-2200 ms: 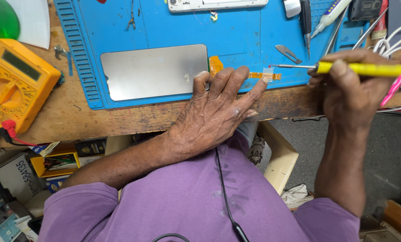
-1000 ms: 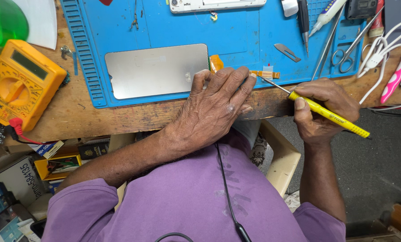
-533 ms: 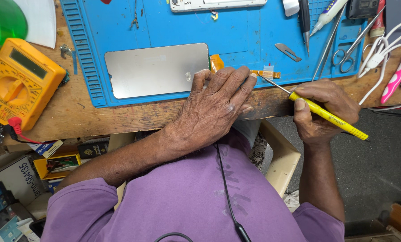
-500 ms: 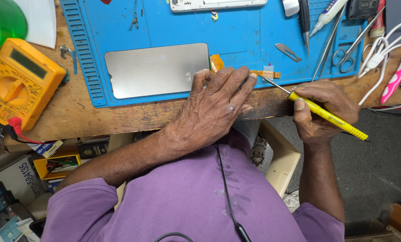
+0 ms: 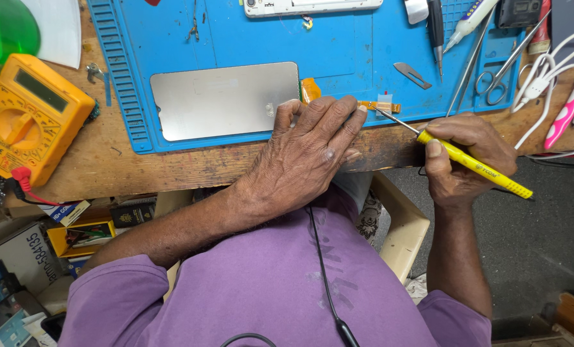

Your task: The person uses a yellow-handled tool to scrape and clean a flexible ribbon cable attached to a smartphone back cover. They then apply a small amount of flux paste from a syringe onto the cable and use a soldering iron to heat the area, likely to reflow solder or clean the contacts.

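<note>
My left hand (image 5: 306,154) lies flat at the near edge of a blue work mat (image 5: 338,58), fingertips pressing on an orange flex cable (image 5: 370,105) that runs from a silver phone screen panel (image 5: 226,99) lying face down. A yellow-handled soldering iron (image 5: 470,164) sits in my right hand (image 5: 463,157) like a pen, its thin metal tip reaching left to the cable's end by my left fingertips.
A yellow multimeter (image 5: 27,119) with a red lead sits at the left of the wooden bench (image 5: 171,170). Tweezers, scissors (image 5: 502,71), a small blade (image 5: 412,75), a white phone body (image 5: 313,6) and white cables (image 5: 550,71) lie along the mat's far and right sides.
About two seconds ago my right hand held the iron level and away from the cable; it has since swung down so the tip meets the cable's end. My left hand stayed put.
</note>
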